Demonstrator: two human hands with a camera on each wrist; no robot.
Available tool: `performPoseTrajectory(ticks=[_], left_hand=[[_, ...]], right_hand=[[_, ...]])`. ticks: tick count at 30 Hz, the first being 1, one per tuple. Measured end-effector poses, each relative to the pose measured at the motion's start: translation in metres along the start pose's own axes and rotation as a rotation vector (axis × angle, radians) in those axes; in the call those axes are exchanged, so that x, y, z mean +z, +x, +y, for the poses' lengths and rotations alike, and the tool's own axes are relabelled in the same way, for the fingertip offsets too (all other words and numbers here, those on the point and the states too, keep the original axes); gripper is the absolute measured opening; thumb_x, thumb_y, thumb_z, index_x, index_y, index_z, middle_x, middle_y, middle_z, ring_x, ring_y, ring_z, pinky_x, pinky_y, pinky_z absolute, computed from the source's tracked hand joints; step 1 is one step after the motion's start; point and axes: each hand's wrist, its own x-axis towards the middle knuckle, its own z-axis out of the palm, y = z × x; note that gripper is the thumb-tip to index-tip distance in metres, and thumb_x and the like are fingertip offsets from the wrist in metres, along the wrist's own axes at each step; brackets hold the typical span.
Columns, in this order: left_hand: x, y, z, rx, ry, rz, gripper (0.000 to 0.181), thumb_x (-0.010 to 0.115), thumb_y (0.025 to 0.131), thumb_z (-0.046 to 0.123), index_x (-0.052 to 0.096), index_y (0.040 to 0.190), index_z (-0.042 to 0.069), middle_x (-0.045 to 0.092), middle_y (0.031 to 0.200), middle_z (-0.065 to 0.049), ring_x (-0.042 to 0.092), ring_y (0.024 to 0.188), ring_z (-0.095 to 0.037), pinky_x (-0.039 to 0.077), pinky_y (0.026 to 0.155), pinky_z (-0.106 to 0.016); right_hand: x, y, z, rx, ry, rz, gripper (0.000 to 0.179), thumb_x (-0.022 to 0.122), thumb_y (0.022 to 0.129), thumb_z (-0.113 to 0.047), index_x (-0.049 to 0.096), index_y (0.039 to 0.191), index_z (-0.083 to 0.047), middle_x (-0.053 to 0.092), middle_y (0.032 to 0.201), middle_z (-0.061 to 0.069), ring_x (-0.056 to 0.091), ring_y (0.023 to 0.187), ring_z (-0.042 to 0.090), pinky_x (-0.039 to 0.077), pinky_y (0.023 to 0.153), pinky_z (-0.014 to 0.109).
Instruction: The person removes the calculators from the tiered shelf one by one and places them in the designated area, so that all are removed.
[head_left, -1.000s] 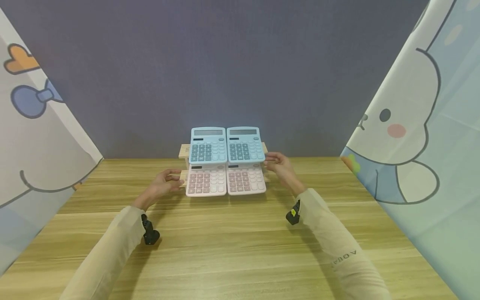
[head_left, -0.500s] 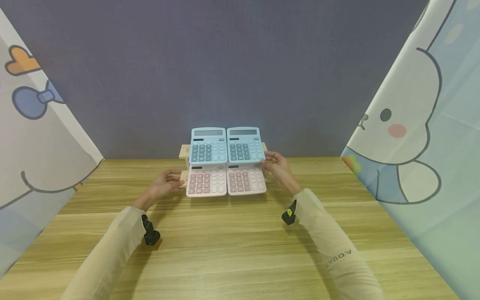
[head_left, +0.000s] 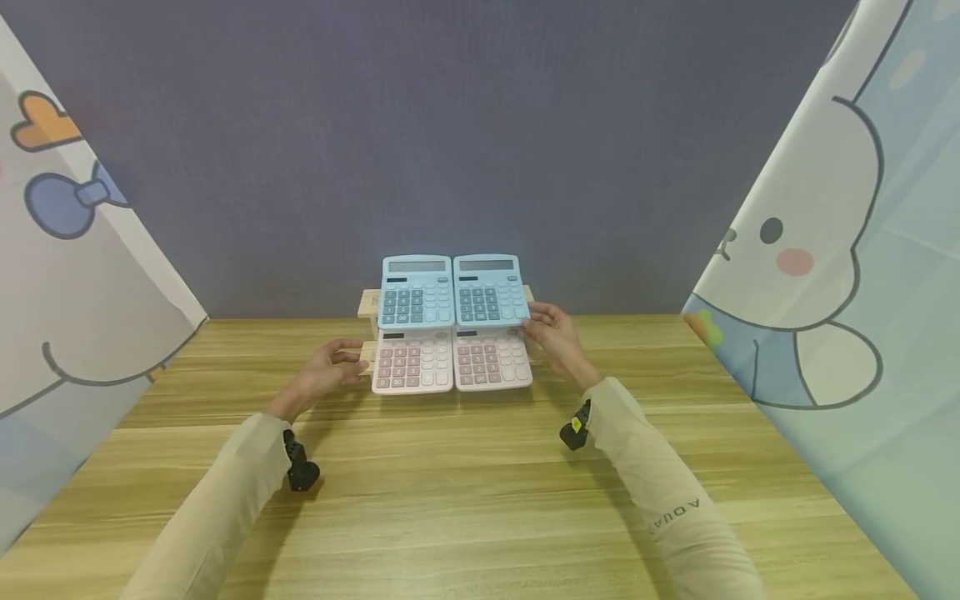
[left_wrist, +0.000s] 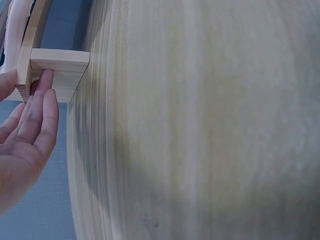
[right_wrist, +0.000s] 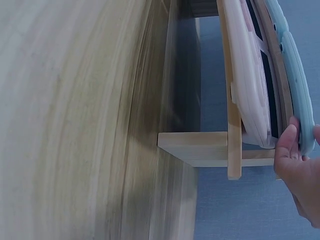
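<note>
A two-tier wooden rack (head_left: 368,302) holds calculators. On its upper tier lie a left blue calculator (head_left: 417,292) and a right blue calculator (head_left: 490,292), side by side. Below them a left pink calculator (head_left: 412,362) and a right pink calculator (head_left: 491,358) rest on the lower tier, their tops overlapped by the blue ones. My left hand (head_left: 326,367) grips the left end of the lower board, thumb above and fingers beneath in the left wrist view. With thumb and fingers, my right hand (head_left: 555,337) pinches the lower right corner of the right blue calculator.
The rack stands on a wood-grain table (head_left: 450,492) near its back edge, close to a dark grey back panel (head_left: 465,150). Cartoon-printed cloths hang at the left (head_left: 90,275) and right (head_left: 810,250) sides. Both wrists carry black cameras.
My right hand has shifted slightly left, bringing its thumb onto the lower corner of the right blue calculator. The left hand keeps its place on the rack.
</note>
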Motion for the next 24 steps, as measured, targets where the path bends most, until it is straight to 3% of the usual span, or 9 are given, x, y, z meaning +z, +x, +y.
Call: performPoseTrajectory(ticks=[13, 24], left_hand=[[-0.0007, -0.0009, -0.0001, 0.017, 0.012, -0.007, 0.058, 0.053, 0.092, 0.010, 0.023, 0.140, -0.006, 0.036, 0.132, -0.035, 0.048, 0.115, -0.040, 0.048, 0.095, -0.043], [-0.0005, -0.0011, -0.0003, 0.023, 0.024, -0.009, 0.059, 0.053, 0.092, 0.011, 0.022, 0.140, -0.006, 0.036, 0.131, -0.034, 0.050, 0.113, -0.040, 0.049, 0.094, -0.041]], right_hand=[[0.0031, -0.0001, 0.0001, 0.028, 0.053, 0.030, 0.043, 0.051, 0.087, 0.005, 0.039, 0.129, 0.002, 0.051, 0.106, 0.009, 0.056, 0.088, 0.014, 0.049, 0.095, 0.031], [0.0062, -0.0031, -0.0042, 0.085, 0.187, 0.050, 0.046, 0.050, 0.087, 0.007, 0.039, 0.131, 0.001, 0.052, 0.103, 0.006, 0.056, 0.086, 0.012, 0.048, 0.095, 0.029]])
